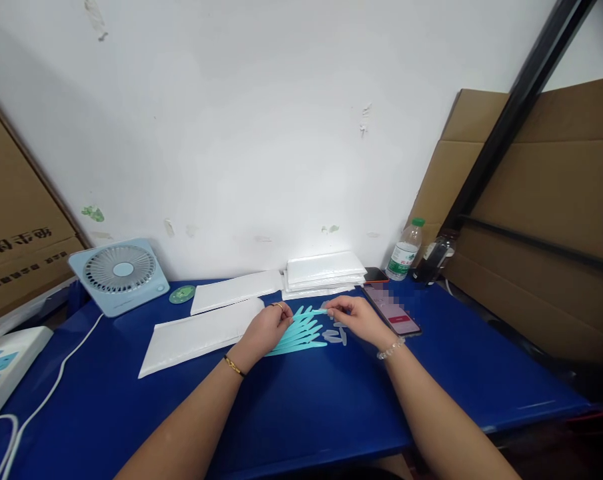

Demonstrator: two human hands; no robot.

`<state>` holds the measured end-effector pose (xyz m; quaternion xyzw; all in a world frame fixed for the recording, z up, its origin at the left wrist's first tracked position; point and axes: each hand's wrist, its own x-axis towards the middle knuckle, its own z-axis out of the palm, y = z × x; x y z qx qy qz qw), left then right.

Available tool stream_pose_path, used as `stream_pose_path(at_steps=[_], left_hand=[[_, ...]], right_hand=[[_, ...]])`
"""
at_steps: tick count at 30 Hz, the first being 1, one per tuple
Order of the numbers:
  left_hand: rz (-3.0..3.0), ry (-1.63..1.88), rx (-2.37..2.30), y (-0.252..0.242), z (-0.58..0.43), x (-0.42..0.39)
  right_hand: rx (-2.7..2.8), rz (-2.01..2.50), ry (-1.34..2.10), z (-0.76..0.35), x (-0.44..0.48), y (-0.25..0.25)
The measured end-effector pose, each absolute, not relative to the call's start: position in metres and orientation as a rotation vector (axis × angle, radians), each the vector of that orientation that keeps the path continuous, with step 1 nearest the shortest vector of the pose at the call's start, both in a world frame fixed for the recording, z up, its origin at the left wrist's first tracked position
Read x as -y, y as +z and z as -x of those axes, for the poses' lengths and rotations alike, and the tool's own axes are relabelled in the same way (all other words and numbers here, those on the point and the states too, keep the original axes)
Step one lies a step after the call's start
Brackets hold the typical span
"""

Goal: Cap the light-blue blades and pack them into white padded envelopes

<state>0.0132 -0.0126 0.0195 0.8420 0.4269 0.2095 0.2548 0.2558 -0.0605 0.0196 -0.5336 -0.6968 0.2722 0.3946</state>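
Several thin turquoise sticks (294, 343) lie fanned out on the blue table, with pointed tips toward the right. Above them, one turquoise stick (311, 312) is stretched between my two hands. My left hand (271, 327) pinches its left part, and my right hand (351, 317) pinches its right end with the fingertips. Small translucent pieces (335, 335) lie just right of the fanned sticks, below my right hand. White padded envelopes (196, 340) lie to the left, one partly behind my left hand.
A stack of white envelopes (324, 270) rests against the wall. A phone (394, 312), a bottle (405, 250) and a dark jar (435, 257) stand or lie at the right. At the left are a blue fan (123, 270), a green disc (182, 294) and a power strip (6, 367) with cables.
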Motion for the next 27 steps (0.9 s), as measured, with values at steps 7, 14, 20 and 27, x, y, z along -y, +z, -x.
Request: stream_pose_path(at_steps=[7,14,20,27], left_hand=[[-2.375,0.133,-0.937,0.033,-0.012,0.035],[-2.529,0.139,-1.027,0.027,-0.014,0.041],[-2.683,0.160,-1.189,0.025,-0.019,0.034],[-2.679,0.121,-1.229,0.024,-0.022,0.036]], right_hand=[[1.976,1.315,0.917,-0.264,0.068,0.028],[2.165,1.480,0.720,-0.275,0.064,0.017],[2.247,1.542,0.698,-0.265,0.062,0.012],[2.223,1.589,0.709,-0.266,0.064,0.013]])
